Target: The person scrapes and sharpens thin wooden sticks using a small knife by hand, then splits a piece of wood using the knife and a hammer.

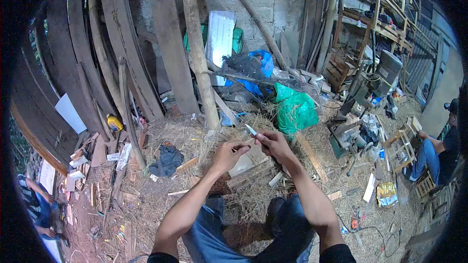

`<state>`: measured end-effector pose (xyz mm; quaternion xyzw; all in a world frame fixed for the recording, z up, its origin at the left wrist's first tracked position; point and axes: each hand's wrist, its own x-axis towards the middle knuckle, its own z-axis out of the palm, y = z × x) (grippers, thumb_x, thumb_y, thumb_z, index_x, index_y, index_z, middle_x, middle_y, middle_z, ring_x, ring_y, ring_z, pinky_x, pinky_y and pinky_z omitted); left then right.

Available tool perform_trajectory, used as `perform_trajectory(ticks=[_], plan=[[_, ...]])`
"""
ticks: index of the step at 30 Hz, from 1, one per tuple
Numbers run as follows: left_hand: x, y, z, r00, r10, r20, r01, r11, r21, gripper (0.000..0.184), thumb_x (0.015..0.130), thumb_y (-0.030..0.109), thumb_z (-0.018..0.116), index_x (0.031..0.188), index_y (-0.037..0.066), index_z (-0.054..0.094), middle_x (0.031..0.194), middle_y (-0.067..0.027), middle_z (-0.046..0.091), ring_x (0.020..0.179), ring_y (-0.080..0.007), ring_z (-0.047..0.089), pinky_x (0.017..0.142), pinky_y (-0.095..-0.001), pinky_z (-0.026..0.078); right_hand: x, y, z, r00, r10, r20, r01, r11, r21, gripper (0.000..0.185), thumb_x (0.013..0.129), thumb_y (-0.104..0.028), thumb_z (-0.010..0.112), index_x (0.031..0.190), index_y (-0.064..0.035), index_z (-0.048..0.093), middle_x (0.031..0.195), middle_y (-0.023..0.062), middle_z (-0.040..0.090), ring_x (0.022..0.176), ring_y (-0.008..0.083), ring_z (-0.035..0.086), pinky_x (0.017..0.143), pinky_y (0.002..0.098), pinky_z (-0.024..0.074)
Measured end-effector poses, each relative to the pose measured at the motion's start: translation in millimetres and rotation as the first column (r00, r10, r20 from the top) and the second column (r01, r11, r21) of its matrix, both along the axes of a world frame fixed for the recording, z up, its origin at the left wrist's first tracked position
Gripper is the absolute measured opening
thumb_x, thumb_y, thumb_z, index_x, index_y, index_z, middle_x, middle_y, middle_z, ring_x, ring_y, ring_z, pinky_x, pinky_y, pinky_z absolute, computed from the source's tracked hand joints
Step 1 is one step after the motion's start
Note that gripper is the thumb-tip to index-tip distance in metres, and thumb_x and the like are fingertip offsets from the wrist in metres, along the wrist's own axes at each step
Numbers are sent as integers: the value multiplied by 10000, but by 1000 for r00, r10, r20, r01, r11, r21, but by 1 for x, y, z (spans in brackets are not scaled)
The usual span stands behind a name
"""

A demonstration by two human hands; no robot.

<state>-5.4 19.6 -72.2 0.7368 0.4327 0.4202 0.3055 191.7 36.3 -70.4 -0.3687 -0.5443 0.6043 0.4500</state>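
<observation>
My right hand (pixel 274 145) is closed around a small knife (pixel 251 130), whose pale, pointed blade juts up and to the left past my fingers. Close by on the left, my left hand (pixel 230 156) has its thumb and fingertips pinched together. Something small and dark may be between them, but it is too small to name. The two hands are slightly apart, raised in front of my knees. Below them, pale wooden boards (pixel 247 165) lie on the straw-covered ground.
A green plastic bag (pixel 295 110) lies ahead, and a dark cloth (pixel 167 160) lies left. One person (pixel 438 151) sits at the right beside a wooden frame (pixel 400 151); another person (pixel 41 199) is partly visible at the left edge. A wooden post (pixel 199 48) stands ahead.
</observation>
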Motion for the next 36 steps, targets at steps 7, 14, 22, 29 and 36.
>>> perform_trajectory(ticks=[7, 14, 22, 29, 36], plan=[[0, 2, -6, 996, -81, 42, 87, 980, -178, 166, 838, 179, 662, 884, 22, 688, 742, -24, 621, 648, -75, 543, 572, -244, 421, 0, -6, -1, 1000, -7, -15, 5, 994, -106, 178, 918, -179, 558, 862, -22, 618, 680, -19, 550, 468, 40, 356, 421, 202, 244], [-1, 6, -19, 990, -112, 83, 129, 960, -249, 203, 819, 235, 680, 852, 36, 701, 666, 5, 596, 599, -66, 510, 533, -232, 387, 8, -1, -3, 1000, -2, 31, 6, 989, -145, 201, 896, -224, 585, 783, -61, 613, 648, -42, 515, 492, 38, 382, 446, 200, 267], [-9, 10, -24, 992, -106, 76, 129, 864, -486, 224, 807, 264, 697, 873, 50, 706, 702, 1, 598, 633, -65, 480, 568, -230, 382, 35, 4, 0, 986, -161, 30, 164, 972, -167, 224, 900, -253, 587, 792, -58, 613, 673, -44, 527, 483, 32, 358, 430, 205, 246], [-15, 8, -26, 980, -173, 96, 198, 821, -535, 201, 813, 231, 691, 925, 64, 697, 739, 2, 598, 670, -67, 485, 584, -226, 375, 17, 1, -21, 997, -75, 30, 77, 991, -112, 131, 908, -156, 555, 926, -34, 601, 737, 0, 594, 509, 42, 416, 432, 192, 269], [-7, 7, -24, 975, -148, -167, 129, 985, -117, 136, 804, 122, 631, 878, 8, 634, 817, -138, 634, 765, -240, 603, 709, -352, 458, -14, -3, -29, 997, 43, 62, -33, 986, -163, 125, 910, -143, 559, 873, -26, 580, 733, 21, 611, 497, 51, 419, 427, 207, 295]])
